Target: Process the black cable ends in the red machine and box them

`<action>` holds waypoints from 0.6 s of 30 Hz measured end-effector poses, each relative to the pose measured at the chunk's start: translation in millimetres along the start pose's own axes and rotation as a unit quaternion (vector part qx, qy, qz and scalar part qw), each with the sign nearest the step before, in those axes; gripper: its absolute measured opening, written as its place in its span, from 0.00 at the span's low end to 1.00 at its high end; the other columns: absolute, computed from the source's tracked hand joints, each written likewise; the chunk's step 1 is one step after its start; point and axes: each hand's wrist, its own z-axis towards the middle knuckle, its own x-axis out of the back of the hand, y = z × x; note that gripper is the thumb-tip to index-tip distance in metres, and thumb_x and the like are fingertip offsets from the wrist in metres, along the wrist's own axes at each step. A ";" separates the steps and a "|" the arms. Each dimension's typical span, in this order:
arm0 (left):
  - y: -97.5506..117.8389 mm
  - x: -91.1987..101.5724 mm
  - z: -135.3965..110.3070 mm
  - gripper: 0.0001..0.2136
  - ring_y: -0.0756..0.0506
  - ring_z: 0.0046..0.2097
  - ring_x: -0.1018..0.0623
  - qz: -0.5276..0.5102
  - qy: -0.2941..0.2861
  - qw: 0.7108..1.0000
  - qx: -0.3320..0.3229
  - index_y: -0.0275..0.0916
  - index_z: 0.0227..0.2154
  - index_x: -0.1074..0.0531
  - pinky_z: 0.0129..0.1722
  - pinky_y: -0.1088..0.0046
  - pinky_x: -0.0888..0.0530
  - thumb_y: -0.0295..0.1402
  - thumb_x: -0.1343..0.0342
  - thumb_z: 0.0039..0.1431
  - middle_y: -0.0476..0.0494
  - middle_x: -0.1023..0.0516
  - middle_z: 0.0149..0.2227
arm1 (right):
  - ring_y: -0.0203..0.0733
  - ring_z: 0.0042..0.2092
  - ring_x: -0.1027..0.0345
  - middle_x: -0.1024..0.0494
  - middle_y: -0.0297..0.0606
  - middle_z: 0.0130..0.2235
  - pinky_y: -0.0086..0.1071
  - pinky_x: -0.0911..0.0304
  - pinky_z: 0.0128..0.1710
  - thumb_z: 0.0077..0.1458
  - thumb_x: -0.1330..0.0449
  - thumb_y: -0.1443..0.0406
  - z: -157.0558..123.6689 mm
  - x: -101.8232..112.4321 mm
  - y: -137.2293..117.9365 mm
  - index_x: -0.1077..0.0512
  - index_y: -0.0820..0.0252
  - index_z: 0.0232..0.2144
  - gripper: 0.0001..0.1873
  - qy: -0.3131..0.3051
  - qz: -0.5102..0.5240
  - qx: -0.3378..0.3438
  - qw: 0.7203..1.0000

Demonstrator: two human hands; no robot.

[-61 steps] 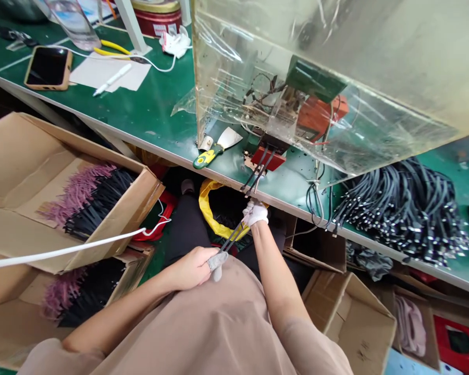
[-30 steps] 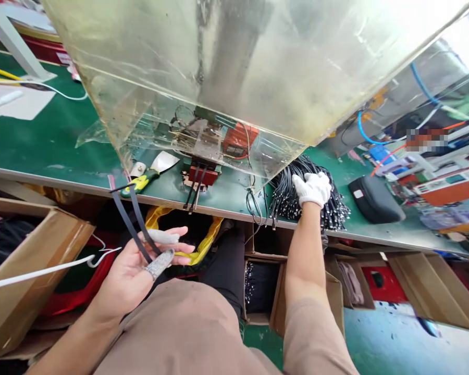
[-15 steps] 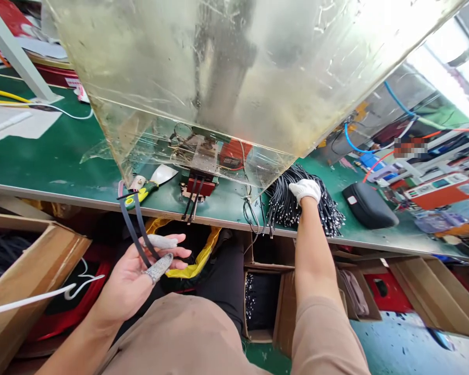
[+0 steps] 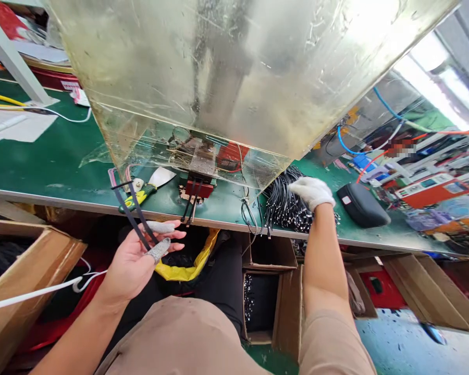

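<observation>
Shifted from the bench's front edge two seconds ago, the white-gloved right hand point(image 4: 312, 192) lies over a heap of black cables point(image 4: 277, 200) on the green bench point(image 4: 42, 156); whether it grips any cannot be told. Below the edge, the left hand point(image 4: 135, 258) pinches two dark strips point(image 4: 128, 213), seemingly light and springy, probably best held mid-length, clear of their pink ends point(image 4: 112, 178).

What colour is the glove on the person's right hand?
White: the glove shows best in the head view, by the pile of black cables.
</observation>
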 end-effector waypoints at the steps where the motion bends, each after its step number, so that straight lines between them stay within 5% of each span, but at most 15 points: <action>1: -2.1 0.6 0.2 0.15 0.42 0.41 0.15 0.003 0.002 1.000 0.004 0.44 0.36 0.16 0.37 0.71 0.14 0.37 0.23 0.44 0.44 0.15 0.46 | 0.49 0.46 0.24 0.16 0.39 0.39 0.37 0.33 0.46 0.55 0.37 0.52 -4.2 -4.0 -3.1 0.17 0.54 0.39 0.17 -0.064 -0.046 -0.004 0.997; 5: -9.5 7.1 0.2 0.14 0.42 0.41 0.15 0.020 0.004 1.000 0.013 0.43 0.35 0.17 0.37 0.70 0.14 0.36 0.24 0.44 0.42 0.16 0.46 | 0.47 0.40 0.24 0.17 0.38 0.34 0.32 0.35 0.39 0.52 0.33 0.52 -23.5 -16.2 -25.5 0.16 0.53 0.35 0.14 -0.178 -0.131 -0.018 0.975; 11: -8.5 10.0 1.6 0.16 0.42 0.41 0.15 0.023 0.027 0.999 0.021 0.42 0.34 0.17 0.37 0.70 0.14 0.35 0.22 0.41 0.43 0.16 0.45 | 0.49 0.45 0.25 0.17 0.44 0.44 0.36 0.35 0.42 0.54 0.37 0.44 -16.9 -21.5 -27.9 0.19 0.55 0.46 0.27 -0.091 -0.106 -0.053 0.989; 14: -8.4 7.9 3.0 0.17 0.42 0.40 0.16 0.021 0.032 0.999 0.026 0.41 0.34 0.17 0.37 0.70 0.15 0.36 0.22 0.39 0.42 0.16 0.44 | 0.55 0.51 0.27 0.20 0.50 0.49 0.41 0.35 0.47 0.53 0.39 0.39 -14.3 -33.7 -33.6 0.19 0.57 0.47 0.33 -0.122 -0.130 -0.020 0.984; 18: -4.9 5.1 5.0 0.18 0.41 0.41 0.16 0.006 0.044 0.998 0.036 0.41 0.34 0.17 0.38 0.68 0.15 0.37 0.22 0.37 0.43 0.16 0.45 | 0.65 0.58 0.33 0.26 0.61 0.55 0.48 0.37 0.53 0.50 0.32 0.47 -33.2 -40.9 -67.1 0.20 0.67 0.50 0.33 -0.102 -0.245 -0.039 0.963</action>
